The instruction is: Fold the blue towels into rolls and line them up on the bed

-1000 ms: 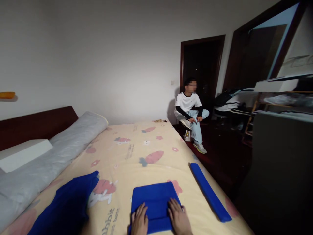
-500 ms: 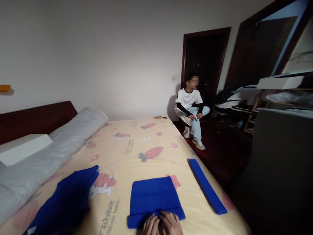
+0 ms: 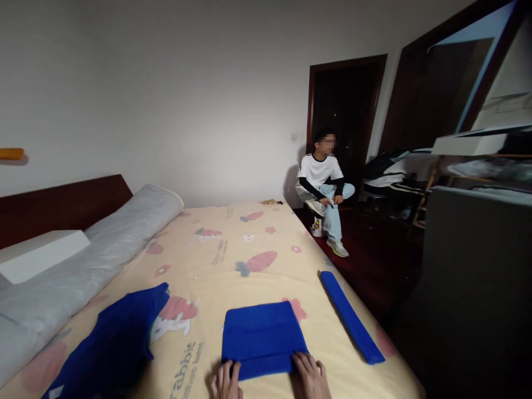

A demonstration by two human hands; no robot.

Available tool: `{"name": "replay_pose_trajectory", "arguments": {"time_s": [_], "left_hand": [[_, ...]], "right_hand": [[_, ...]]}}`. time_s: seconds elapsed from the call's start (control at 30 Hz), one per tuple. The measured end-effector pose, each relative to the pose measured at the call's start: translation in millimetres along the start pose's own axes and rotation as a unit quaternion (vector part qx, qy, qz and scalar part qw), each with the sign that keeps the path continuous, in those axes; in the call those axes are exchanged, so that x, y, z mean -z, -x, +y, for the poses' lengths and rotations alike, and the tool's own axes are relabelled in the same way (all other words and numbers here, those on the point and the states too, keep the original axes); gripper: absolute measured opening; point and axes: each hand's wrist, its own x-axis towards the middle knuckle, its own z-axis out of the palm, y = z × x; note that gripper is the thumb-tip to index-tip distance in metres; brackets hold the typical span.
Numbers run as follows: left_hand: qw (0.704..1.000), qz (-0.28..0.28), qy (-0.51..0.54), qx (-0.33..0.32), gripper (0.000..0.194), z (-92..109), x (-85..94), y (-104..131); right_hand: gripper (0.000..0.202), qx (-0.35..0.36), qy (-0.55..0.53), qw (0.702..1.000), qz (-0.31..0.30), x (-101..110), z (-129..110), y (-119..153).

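A blue cloth [image 3: 264,330], folded into a flat rectangle, lies on the bed in front of me. A narrow folded strip runs along its near edge. My left hand [image 3: 226,381] is at the near left corner, its curled fingers closed on the cloth's edge. At the near right corner my right hand [image 3: 310,374] grips the other end of the strip, fingers bent over it. Both thumbs are hidden. To the right lies a long, narrow roll of blue cloth [image 3: 351,316]. A loose, crumpled blue cloth [image 3: 110,338] with a white label spreads out on the left.
The bed [image 3: 216,221] has a cream sheet with carrots and rabbits. A grey bolster [image 3: 103,249] and a white box [image 3: 45,252] lie by the dark headboard [image 3: 62,208]. Beyond the far right corner sits a person [image 3: 322,172]. A dark cabinet [image 3: 474,266] stands at right.
My hands have moved apart, from the middle of the cloth's near edge out to its two near corners. The near strip now lies flatter. The other blue cloths have stayed in place.
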Motion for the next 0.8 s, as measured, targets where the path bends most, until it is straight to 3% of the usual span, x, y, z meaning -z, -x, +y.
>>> {"name": "replay_pose_trajectory", "arguments": {"time_s": [0.13,0.3,0.47,0.6,0.7,0.8], "left_hand": [[0.998,-0.064,0.008,-0.006,0.06,4,12.7,-21],[0.992,-0.123,0.011,0.003,0.058,7,20.6,-37],[0.982,-0.177,0.014,0.066,0.061,11,47.9,-40],[0.972,-0.214,0.0,0.095,0.06,11,65.4,-40],[0.979,-0.194,0.008,0.056,0.059,20,57.4,-37],[0.984,-0.167,0.06,-0.008,0.053,43,34.0,-29]], "right_hand": [[0.037,0.011,0.001,1.0,0.006,21,-15,-22],[0.032,0.006,-0.01,0.999,-0.052,43,-20,-33],[0.029,-0.015,-0.018,0.993,-0.118,39,-17,-33],[0.035,-0.025,-0.007,0.991,-0.13,33,-19,-32],[0.044,-0.053,0.009,0.991,-0.119,31,-37,-33],[0.046,-0.033,-0.028,0.995,-0.086,23,-69,-32]]}}
